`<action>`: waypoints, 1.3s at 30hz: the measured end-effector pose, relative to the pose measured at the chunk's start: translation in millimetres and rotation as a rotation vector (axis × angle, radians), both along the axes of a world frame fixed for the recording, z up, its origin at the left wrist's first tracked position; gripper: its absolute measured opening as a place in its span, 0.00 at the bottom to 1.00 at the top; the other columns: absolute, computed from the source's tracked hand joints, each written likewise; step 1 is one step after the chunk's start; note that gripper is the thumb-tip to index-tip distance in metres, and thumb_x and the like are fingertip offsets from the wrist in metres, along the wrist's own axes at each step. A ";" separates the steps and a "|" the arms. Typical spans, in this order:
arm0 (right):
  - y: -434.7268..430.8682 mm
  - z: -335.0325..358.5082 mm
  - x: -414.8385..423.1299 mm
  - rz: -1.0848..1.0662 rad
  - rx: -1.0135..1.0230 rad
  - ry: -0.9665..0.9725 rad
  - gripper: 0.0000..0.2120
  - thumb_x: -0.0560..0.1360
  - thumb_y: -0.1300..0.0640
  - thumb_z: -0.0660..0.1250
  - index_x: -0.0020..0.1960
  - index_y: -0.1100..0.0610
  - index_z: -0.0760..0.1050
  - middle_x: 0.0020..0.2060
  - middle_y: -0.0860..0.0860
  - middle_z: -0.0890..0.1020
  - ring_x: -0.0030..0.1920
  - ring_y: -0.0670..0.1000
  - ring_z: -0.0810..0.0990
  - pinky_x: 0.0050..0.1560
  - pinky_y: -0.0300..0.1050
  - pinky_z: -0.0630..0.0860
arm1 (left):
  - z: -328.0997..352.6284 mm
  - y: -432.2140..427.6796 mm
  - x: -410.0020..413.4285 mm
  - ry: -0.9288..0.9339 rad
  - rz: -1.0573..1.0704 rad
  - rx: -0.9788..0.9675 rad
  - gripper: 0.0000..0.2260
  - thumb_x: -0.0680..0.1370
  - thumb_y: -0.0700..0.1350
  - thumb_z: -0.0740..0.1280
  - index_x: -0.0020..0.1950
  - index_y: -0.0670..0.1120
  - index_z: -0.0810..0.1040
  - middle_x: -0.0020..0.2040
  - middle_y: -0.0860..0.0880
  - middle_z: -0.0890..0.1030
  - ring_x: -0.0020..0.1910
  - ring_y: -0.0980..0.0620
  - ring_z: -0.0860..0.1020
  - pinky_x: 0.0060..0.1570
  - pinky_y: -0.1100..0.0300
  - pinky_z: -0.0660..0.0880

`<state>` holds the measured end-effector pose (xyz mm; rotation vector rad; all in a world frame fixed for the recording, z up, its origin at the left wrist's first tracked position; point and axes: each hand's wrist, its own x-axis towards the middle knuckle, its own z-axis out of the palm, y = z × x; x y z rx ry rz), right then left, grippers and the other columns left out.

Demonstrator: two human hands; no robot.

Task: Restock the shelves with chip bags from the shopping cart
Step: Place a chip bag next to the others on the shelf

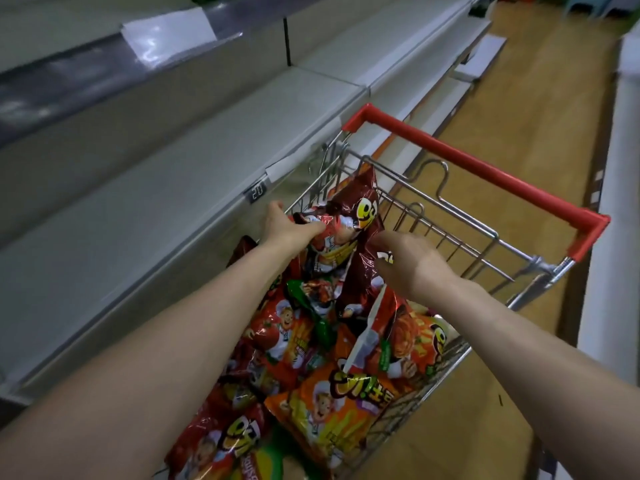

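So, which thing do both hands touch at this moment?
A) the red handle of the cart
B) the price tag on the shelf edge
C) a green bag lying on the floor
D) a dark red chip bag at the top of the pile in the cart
D: the left hand and the right hand both close on the dark red chip bag raised above the pile in the cart.

One head-worn wide-angle view looks forward and steeply down, close over the shopping cart (pixel 433 216) at centre. Shelves (pixel 166 174) run from 7 to 1 o'clock; the floor (pixel 519 109) recedes toward 1 o'clock.
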<state>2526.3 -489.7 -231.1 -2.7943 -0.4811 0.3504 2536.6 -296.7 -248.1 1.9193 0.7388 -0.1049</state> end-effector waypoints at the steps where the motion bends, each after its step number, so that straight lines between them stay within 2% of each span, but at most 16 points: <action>1: 1.8 -3.4 0.6 0.001 0.002 0.013 0.19 0.79 0.58 0.61 0.69 0.54 0.70 0.61 0.53 0.77 0.62 0.56 0.74 0.60 0.51 0.75 | -3.9 -2.1 2.6 -0.005 -0.014 -0.002 0.41 0.69 0.52 0.77 0.75 0.46 0.58 0.70 0.44 0.68 0.65 0.43 0.73 0.64 0.49 0.71; 3: 3.0 -7.5 0.5 0.004 0.001 0.031 0.19 0.80 0.57 0.61 0.70 0.55 0.69 0.62 0.53 0.77 0.61 0.56 0.74 0.59 0.51 0.75 | -8.4 -8.1 7.8 -0.018 -0.028 -0.018 0.39 0.70 0.52 0.77 0.74 0.46 0.60 0.70 0.44 0.69 0.66 0.43 0.72 0.66 0.49 0.71; 6: 1.1 -11.8 -1.0 -0.015 0.012 0.067 0.19 0.80 0.58 0.61 0.70 0.55 0.69 0.63 0.53 0.76 0.62 0.55 0.75 0.60 0.51 0.76 | -13.8 -12.6 12.0 -0.068 -0.015 -0.005 0.23 0.72 0.50 0.75 0.63 0.46 0.72 0.57 0.45 0.77 0.54 0.46 0.79 0.56 0.50 0.78; 8: -0.9 -14.2 -3.0 -0.020 0.007 0.076 0.18 0.80 0.57 0.61 0.70 0.55 0.69 0.63 0.54 0.77 0.61 0.55 0.76 0.59 0.52 0.76 | -17.8 -8.5 12.6 -0.101 0.034 0.015 0.14 0.73 0.47 0.75 0.55 0.48 0.75 0.48 0.48 0.78 0.49 0.46 0.81 0.51 0.49 0.80; 12: -3.9 -12.3 -7.7 -0.091 0.058 0.120 0.18 0.81 0.53 0.60 0.70 0.56 0.69 0.62 0.55 0.78 0.60 0.56 0.77 0.58 0.53 0.76 | -8.8 14.4 1.8 -0.173 0.220 -0.177 0.06 0.77 0.44 0.71 0.50 0.45 0.75 0.49 0.45 0.81 0.43 0.49 0.81 0.37 0.54 0.82; 16: -4.3 -1.6 -10.0 -0.291 0.400 0.239 0.27 0.79 0.39 0.59 0.68 0.57 0.70 0.56 0.50 0.79 0.45 0.47 0.78 0.49 0.44 0.75 | -2.2 31.8 -22.1 -0.207 0.249 -0.525 0.08 0.77 0.43 0.69 0.55 0.43 0.76 0.48 0.45 0.83 0.45 0.49 0.82 0.36 0.57 0.80; 17: -3.8 2.4 -10.4 -0.368 0.534 0.334 0.30 0.76 0.35 0.59 0.67 0.57 0.70 0.53 0.48 0.78 0.45 0.46 0.77 0.49 0.43 0.74 | -2.5 29.5 -28.9 -0.185 0.195 -0.583 0.07 0.78 0.43 0.68 0.54 0.43 0.76 0.48 0.44 0.83 0.44 0.49 0.82 0.34 0.59 0.80; 19: -2.4 6.9 -8.1 -0.494 0.773 0.527 0.40 0.67 0.28 0.62 0.65 0.57 0.71 0.56 0.49 0.80 0.54 0.51 0.78 0.59 0.51 0.74 | -6.7 20.5 -40.8 -0.121 0.069 -0.696 0.04 0.77 0.42 0.68 0.51 0.43 0.77 0.48 0.43 0.83 0.42 0.49 0.83 0.34 0.59 0.80; 20: -2.7 6.5 -7.1 -0.522 0.857 0.594 0.42 0.63 0.28 0.64 0.65 0.57 0.73 0.56 0.51 0.82 0.57 0.53 0.79 0.63 0.55 0.73 | -9.2 15.3 -46.0 -0.083 0.007 -0.742 0.06 0.76 0.42 0.68 0.52 0.42 0.77 0.50 0.41 0.83 0.43 0.48 0.84 0.36 0.58 0.80; 22: -3.8 6.4 -6.6 -0.525 0.995 0.679 0.34 0.64 0.33 0.69 0.61 0.55 0.75 0.50 0.52 0.85 0.53 0.54 0.83 0.61 0.56 0.75 | -13.7 6.4 -53.8 -0.003 -0.112 -0.784 0.16 0.72 0.43 0.70 0.59 0.42 0.77 0.55 0.39 0.82 0.48 0.46 0.84 0.41 0.54 0.82; 25: -12.8 2.3 -5.6 -0.574 1.074 0.618 0.21 0.70 0.46 0.73 0.57 0.55 0.76 0.48 0.53 0.86 0.49 0.54 0.85 0.57 0.55 0.78 | -16.5 0.8 -54.6 0.095 -0.275 -0.677 0.27 0.67 0.50 0.72 0.66 0.44 0.75 0.61 0.40 0.80 0.56 0.43 0.81 0.53 0.47 0.80; 28: -23.5 1.8 -4.4 -0.610 1.047 0.586 0.20 0.69 0.47 0.75 0.56 0.56 0.77 0.47 0.54 0.86 0.48 0.55 0.85 0.55 0.55 0.79 | -10.4 -7.2 -48.0 0.112 -0.429 -0.584 0.34 0.64 0.61 0.75 0.67 0.52 0.74 0.62 0.47 0.80 0.62 0.46 0.77 0.62 0.44 0.74; 30: -24.7 4.2 -6.7 -0.581 1.030 0.573 0.21 0.69 0.47 0.75 0.57 0.55 0.76 0.47 0.53 0.86 0.47 0.55 0.85 0.54 0.54 0.80 | -3.0 -20.3 -42.2 0.103 -0.508 -0.524 0.33 0.65 0.63 0.75 0.66 0.52 0.75 0.62 0.49 0.80 0.64 0.47 0.76 0.67 0.44 0.70; 34: -26.4 17.8 -6.0 -0.560 1.162 0.554 0.16 0.73 0.51 0.72 0.57 0.56 0.76 0.50 0.56 0.85 0.48 0.55 0.85 0.46 0.48 0.82 | 11.5 -46.3 -27.7 -0.064 -0.410 -0.378 0.28 0.63 0.64 0.76 0.56 0.50 0.81 0.53 0.50 0.84 0.56 0.50 0.81 0.63 0.47 0.74; 36: -33.3 25.3 -2.5 -0.568 1.157 0.573 0.18 0.72 0.54 0.74 0.59 0.57 0.74 0.50 0.57 0.85 0.48 0.56 0.85 0.46 0.49 0.82 | 14.9 -52.9 -21.5 -0.090 -0.362 -0.385 0.26 0.61 0.66 0.76 0.51 0.50 0.84 0.52 0.51 0.85 0.56 0.49 0.81 0.64 0.48 0.73; 39: -46.5 29.0 1.9 -0.603 1.076 0.468 0.21 0.70 0.55 0.76 0.59 0.58 0.73 0.50 0.55 0.85 0.45 0.53 0.86 0.43 0.46 0.82 | 15.7 -61.6 -22.7 0.060 -0.393 -0.569 0.33 0.65 0.72 0.68 0.61 0.50 0.79 0.57 0.47 0.83 0.56 0.46 0.82 0.58 0.48 0.76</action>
